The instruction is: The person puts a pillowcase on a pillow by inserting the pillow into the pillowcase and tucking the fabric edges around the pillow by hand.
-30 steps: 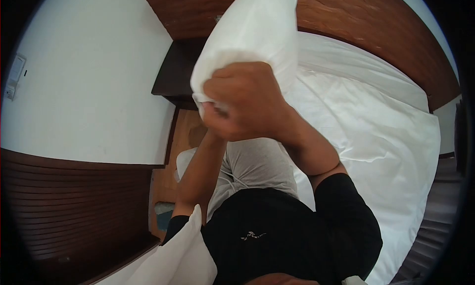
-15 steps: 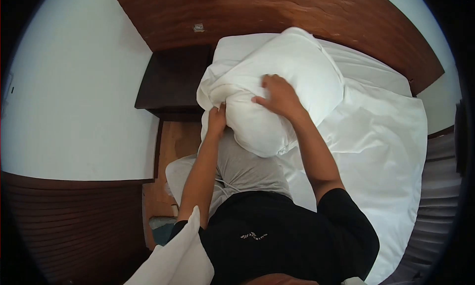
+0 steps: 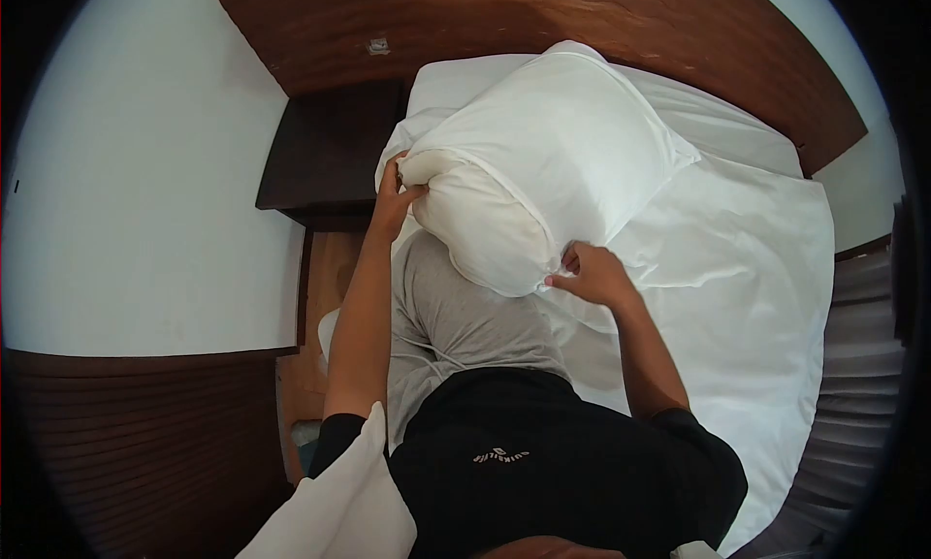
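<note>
A white pillow (image 3: 480,224) sits partly inside a white pillowcase (image 3: 572,132), its cream end bulging from the opening toward me. My left hand (image 3: 396,195) grips the case's edge at the left corner of the opening, thumb against the pillow. At the opening's lower right corner, my right hand (image 3: 590,271) pinches the edge of the case between thumb and fingers. Pillow and case lie on the near left part of the bed, against my grey trousers (image 3: 465,317).
White bedding (image 3: 737,326) spreads to the right. A dark nightstand (image 3: 325,152) stands left of the bed, beside the white wall (image 3: 155,191). The wooden headboard (image 3: 582,16) runs behind. A white cloth (image 3: 335,491) hangs near my left shoulder. Grey curtains (image 3: 858,375) are at the right.
The pillow and case came down from a raised position onto the bed. My right hand moved from the top of the case down to its lower right corner; my left hand shifted slightly up and left.
</note>
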Demonstrator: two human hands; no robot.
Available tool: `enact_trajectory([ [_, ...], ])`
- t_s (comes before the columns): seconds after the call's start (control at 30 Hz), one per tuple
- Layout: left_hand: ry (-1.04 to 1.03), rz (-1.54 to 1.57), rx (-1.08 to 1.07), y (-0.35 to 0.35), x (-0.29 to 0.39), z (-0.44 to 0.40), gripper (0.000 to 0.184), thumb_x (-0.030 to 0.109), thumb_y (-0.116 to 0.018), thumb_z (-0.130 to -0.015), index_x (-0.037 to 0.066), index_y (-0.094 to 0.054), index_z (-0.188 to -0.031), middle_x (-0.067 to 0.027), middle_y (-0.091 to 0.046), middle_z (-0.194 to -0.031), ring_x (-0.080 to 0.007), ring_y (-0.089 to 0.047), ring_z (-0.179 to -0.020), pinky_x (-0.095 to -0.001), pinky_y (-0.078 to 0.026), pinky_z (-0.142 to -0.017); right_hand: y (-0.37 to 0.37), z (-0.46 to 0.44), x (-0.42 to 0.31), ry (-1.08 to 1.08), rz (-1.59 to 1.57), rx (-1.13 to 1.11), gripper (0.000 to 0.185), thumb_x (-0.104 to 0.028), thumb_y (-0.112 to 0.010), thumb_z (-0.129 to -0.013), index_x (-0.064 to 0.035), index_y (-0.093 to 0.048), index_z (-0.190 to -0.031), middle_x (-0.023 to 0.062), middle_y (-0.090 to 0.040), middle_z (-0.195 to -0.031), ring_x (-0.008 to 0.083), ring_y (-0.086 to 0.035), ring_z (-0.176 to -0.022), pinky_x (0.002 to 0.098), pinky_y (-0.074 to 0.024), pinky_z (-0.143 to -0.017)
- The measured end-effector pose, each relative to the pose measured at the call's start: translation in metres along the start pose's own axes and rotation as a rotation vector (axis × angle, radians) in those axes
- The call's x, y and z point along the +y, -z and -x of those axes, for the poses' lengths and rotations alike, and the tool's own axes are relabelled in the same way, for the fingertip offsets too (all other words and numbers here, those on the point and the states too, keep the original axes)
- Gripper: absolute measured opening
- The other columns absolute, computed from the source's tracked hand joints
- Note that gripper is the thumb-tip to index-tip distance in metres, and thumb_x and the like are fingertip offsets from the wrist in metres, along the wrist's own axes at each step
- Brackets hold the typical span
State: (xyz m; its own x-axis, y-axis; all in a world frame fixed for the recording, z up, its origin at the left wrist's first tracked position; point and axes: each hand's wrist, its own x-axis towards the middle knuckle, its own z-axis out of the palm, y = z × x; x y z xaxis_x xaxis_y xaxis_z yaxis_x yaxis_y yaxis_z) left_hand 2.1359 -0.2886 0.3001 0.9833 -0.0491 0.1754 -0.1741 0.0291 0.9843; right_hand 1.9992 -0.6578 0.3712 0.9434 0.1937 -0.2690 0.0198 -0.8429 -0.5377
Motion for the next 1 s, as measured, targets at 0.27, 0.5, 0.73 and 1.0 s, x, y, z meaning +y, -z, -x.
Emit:
enact_trajectory([
  [0.27,0.085,0.056,0.058,-0.026,0.026,-0.003,0.054,0.001,-0.065,-0.085,0.008,-0.045,-0.135,-0.01,-0.058,-0.127,-0.0214,-0.056,-0.117,-0.035,-0.045,-0.104,-0.106,-0.005,0.003,0.053,-0.293,0.667,0.057,-0.023,-0.086,-0.072,0.0006,-0.052,-0.111,0.0171,-0.056,-0.104,0.0351,-0.057,-0.094,0.0435,-0.0486,-0.082],
  [0.5,0.045,0.108,0.235,-0.009,0.031,0.042,0.048,0.011,-0.074,-0.09,0.007,-0.046,-0.128,-0.0096,-0.061,-0.116,-0.0196,-0.06,-0.108,-0.0329,-0.05,-0.092,-0.066,-0.039,-0.027,0.287,-0.363,0.942,0.017,0.006,-0.061,-0.061,0.0011,-0.048,-0.071,0.0135,-0.052,-0.083,0.0336,-0.052,-0.081,0.0379,-0.0444,-0.073],
  [0.73,-0.008,-0.07,0.363,0.055,0.05,0.07,0.045,0.022,-0.077,-0.092,0.006,-0.053,-0.127,-0.0066,-0.062,-0.105,-0.0132,-0.061,-0.102,-0.0302,-0.052,-0.08,0.028,-0.09,-0.104,0.706,-0.558,0.991,0.021,0.017,-0.052,-0.061,0.0006,-0.039,-0.066,0.0118,-0.058,-0.083,0.0249,-0.056,-0.078,0.0289,-0.0429,-0.069],
  [1.0,0.068,-0.326,0.271,0.093,0.056,0.009,0.041,0.028,-0.067,-0.1,0.001,-0.063,-0.13,-0.008,-0.066,-0.116,-0.0176,-0.062,-0.105,-0.0332,-0.049,-0.095,0.02,-0.111,-0.137,0.651,-0.512,0.861,0.022,0.005,-0.068,-0.075,-0.0029,-0.063,-0.096,0.0109,-0.063,-0.092,0.0238,-0.061,-0.087,0.0319,-0.0485,-0.082],
])
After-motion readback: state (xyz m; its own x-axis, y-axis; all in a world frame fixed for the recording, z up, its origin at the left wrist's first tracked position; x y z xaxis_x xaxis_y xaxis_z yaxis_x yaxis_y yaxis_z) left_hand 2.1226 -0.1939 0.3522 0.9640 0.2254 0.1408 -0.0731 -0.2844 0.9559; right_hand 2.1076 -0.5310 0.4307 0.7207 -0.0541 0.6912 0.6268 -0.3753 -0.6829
